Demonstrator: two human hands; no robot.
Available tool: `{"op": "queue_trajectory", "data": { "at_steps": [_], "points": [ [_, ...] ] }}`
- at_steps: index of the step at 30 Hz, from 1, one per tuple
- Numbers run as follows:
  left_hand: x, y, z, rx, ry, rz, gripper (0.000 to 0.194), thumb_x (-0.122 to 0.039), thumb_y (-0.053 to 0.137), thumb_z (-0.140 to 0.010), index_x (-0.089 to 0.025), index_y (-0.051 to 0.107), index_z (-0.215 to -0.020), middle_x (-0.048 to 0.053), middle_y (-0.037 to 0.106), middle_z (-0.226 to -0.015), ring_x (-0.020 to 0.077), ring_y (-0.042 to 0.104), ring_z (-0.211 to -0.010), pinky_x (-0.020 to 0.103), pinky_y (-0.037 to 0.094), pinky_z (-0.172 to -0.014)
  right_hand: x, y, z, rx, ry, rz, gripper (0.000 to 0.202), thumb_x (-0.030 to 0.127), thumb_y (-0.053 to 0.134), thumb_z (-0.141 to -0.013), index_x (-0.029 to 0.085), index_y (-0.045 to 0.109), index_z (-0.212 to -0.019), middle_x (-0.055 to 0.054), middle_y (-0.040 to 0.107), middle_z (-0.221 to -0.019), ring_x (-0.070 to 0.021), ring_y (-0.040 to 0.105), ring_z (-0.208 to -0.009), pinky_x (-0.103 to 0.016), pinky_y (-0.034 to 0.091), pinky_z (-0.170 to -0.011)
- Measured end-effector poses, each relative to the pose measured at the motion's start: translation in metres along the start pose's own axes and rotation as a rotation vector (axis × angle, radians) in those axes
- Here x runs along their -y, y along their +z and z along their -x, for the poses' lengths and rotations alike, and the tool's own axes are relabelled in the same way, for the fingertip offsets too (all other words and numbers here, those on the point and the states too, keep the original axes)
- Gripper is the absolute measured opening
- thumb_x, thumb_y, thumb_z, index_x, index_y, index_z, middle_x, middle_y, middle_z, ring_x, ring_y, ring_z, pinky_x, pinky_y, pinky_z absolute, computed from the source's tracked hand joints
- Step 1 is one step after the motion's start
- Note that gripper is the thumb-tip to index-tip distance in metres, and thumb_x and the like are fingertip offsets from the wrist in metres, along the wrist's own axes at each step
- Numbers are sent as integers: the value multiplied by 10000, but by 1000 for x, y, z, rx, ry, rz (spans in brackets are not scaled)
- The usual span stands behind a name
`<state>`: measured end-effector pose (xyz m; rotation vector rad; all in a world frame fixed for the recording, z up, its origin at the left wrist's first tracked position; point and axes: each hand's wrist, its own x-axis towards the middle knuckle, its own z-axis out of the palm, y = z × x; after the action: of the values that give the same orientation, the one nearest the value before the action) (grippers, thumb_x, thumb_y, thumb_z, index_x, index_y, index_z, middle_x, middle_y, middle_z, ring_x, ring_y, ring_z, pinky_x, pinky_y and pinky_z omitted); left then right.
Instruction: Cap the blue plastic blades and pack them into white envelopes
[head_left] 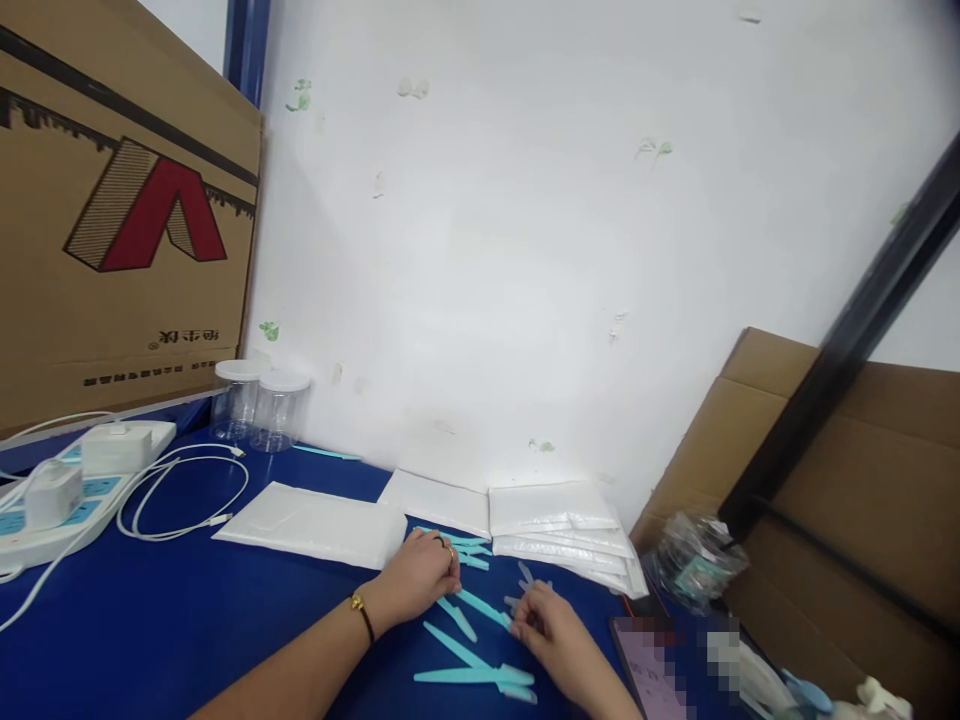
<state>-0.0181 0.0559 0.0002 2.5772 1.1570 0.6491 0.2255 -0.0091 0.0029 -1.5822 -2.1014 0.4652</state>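
Observation:
Between my hands is a turquoise eyebrow razor [484,607], slim and long. My left hand [418,578], wearing a ring and a bracelet, is closed with its fingertips at the razor's left end. At the other end, my right hand [553,632] pinches it. More razors of the same colour [472,676] lie loose on the blue table just in front. Another small pile [474,551] rests behind my left hand, partly hidden by it. Several clear plastic pieces, perhaps razor caps [526,574], lie behind my right fingers.
White padded envelopes [311,522] lie behind my hands, with a stack [559,508] at the wall. Two lidded clear jars [279,412], a power strip [82,492] and a white cable [187,535] are left. A phone [651,672] and a plastic bag [697,560] sit right.

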Motion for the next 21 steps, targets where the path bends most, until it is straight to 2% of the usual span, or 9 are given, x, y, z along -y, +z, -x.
{"op": "queue_trajectory", "data": {
  "at_steps": [2,5,7,10,13,15,17,19,21],
  "points": [
    [3,-6,-2,-54,-17,-22,116,-296,577,-822,-217,633,-759,3,650,-837,184,538,-895,305,308,-784,-5,-5,-3,-79,1,17,109,192,514,-789,190,547,-685,-15,561,-767,-157,535,-706,-239,379,-644],
    [10,-15,-5,-140,-112,-35,145,-297,534,-846,-212,625,-772,17,641,-854,193,527,-905,317,311,-786,-9,-8,-7,-157,21,-25,168,268,500,-821,187,555,-684,-20,556,-747,-160,530,-680,-243,393,-626],
    [13,-18,-6,-155,-139,-11,156,-305,513,-855,-214,620,-787,13,634,-850,186,525,-894,317,313,-786,-7,-4,-10,-166,18,-109,172,338,522,-821,190,605,-788,-26,584,-788,-163,542,-692,-244,410,-632],
    [12,-19,-5,-125,-66,22,146,-305,514,-855,-216,614,-794,0,628,-850,168,524,-883,313,309,-800,0,6,-14,-136,25,-265,286,427,531,-819,195,621,-960,-17,610,-771,-160,557,-671,-240,427,-619],
    [14,-17,-5,-113,-29,24,114,-296,540,-841,-221,609,-790,-15,627,-845,160,525,-882,313,303,-808,-1,9,-17,-110,62,-358,335,474,500,-829,170,641,-830,-6,593,-646,-150,546,-594,-230,412,-557],
    [18,-17,-5,-121,-75,10,117,-293,537,-842,-219,607,-785,-14,627,-843,162,527,-884,318,303,-813,-8,7,-19,-156,98,-331,365,492,499,-821,161,650,-781,-10,591,-616,-151,539,-564,-233,402,-533],
    [24,-18,-5,-133,-135,-3,120,-291,524,-846,-216,607,-802,-5,629,-870,173,526,-909,324,303,-824,-16,3,-20,-211,138,-265,386,501,491,-819,160,671,-817,-21,612,-625,-167,554,-576,-247,411,-544],
    [27,-21,-3,-149,-160,-4,114,-309,544,-830,-228,607,-877,3,624,-945,189,512,-962,329,298,-842,-20,1,-20,-261,141,-195,377,486,505,-813,161,685,-880,-51,658,-730,-199,592,-678,-271,439,-622],
    [27,-25,0,-125,-128,-2,207,-372,613,-774,-252,605,-942,3,602,-1015,205,490,-1004,332,289,-856,-18,1,-19,-296,94,-132,334,447,523,-813,170,688,-902,-69,667,-844,-215,596,-783,-287,440,-708]
  ]
}}
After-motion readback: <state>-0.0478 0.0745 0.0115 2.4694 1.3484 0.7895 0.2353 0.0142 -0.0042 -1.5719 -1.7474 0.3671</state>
